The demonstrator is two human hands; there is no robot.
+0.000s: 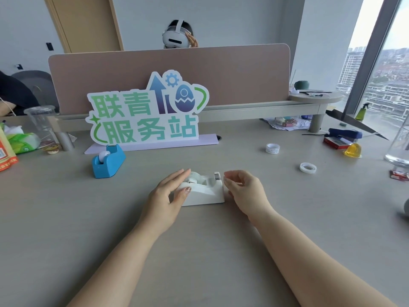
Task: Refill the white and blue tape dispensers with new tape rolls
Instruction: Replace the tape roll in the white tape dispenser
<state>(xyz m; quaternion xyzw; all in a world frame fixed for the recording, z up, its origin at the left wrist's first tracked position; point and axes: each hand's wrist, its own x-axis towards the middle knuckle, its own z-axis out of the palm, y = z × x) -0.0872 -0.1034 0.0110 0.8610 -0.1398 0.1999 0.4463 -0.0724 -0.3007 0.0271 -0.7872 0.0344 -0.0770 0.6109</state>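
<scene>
Right then, the white dispenser (pixel 202 189) was seen mid-worktop (pixel 199 251), a roll seated in it. It was steadied by the left hand (pixel 171 191), fingers flat against its rear. The right hand (pixel 243 189) was curled loosely beside the cutter end, grasping nothing visible. The blue dispenser (pixel 108 161) was left far-left; spare tape rolls (pixel 272 148) well right.

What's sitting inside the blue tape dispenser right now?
The blue plastic tape dispenser holds a white rounded hub or roll in its cradle. Whether tape is left on it cannot be seen; the dispenser's wall covers its lower part.
</scene>
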